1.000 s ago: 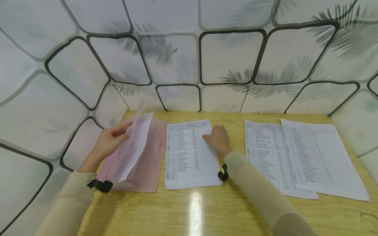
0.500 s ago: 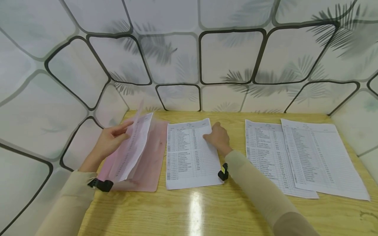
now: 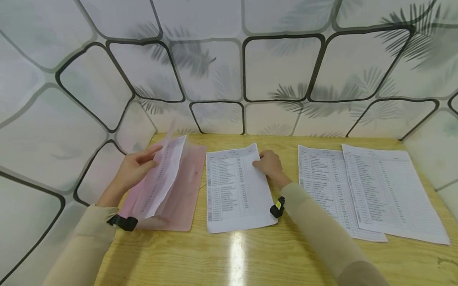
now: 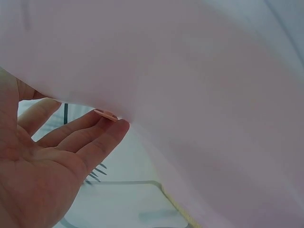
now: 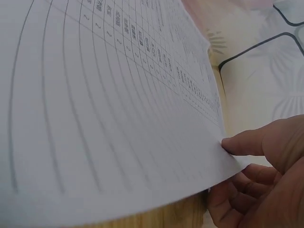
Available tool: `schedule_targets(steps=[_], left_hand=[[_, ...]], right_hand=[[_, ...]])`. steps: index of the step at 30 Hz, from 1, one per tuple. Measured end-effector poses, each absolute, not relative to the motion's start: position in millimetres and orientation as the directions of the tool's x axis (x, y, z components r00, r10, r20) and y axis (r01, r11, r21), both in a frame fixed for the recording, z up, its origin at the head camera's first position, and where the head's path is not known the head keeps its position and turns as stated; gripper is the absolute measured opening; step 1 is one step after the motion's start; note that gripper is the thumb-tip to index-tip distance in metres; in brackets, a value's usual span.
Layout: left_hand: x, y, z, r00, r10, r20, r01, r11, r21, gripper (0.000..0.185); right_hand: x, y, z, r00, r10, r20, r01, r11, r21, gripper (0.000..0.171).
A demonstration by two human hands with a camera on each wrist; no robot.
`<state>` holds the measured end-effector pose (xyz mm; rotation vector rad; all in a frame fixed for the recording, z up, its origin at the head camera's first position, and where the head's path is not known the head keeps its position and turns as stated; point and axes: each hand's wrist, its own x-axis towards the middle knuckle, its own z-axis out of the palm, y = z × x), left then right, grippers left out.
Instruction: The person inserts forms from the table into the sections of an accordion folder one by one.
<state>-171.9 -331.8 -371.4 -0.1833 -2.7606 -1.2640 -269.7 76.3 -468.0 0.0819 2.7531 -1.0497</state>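
Printed sheet [image 3: 237,186] at frame centre, far right corner pinched by right hand [image 3: 270,165] – crease risked if dragged. Pink folder [image 3: 179,190], left of centre, flap propped by straight-fingered left hand [image 3: 134,169] – could drop shut.

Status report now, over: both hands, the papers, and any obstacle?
Left hand holds pink folder open. Right hand pinches far right corner of middle sheet, lifting it. Two sheets lie right; nothing between sheet and folder.
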Motion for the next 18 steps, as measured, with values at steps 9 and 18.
schedule_targets(steps=[9, 18], left_hand=[[-173.0, -331.3, -372.8, -0.983, 0.07, 0.169, 0.174, 0.647, 0.743, 0.047], [-173.0, -330.0, -373.0, -0.983, 0.073, 0.171, 0.178, 0.639, 0.748, 0.046]], right_hand=[[-268.4, 87.0, -455.4, -0.923, -0.142, -0.357, 0.17, 0.683, -0.711, 0.052], [-264.9, 93.9, -446.5, -0.871, -0.239, -0.429, 0.232, 0.569, -0.789, 0.047]])
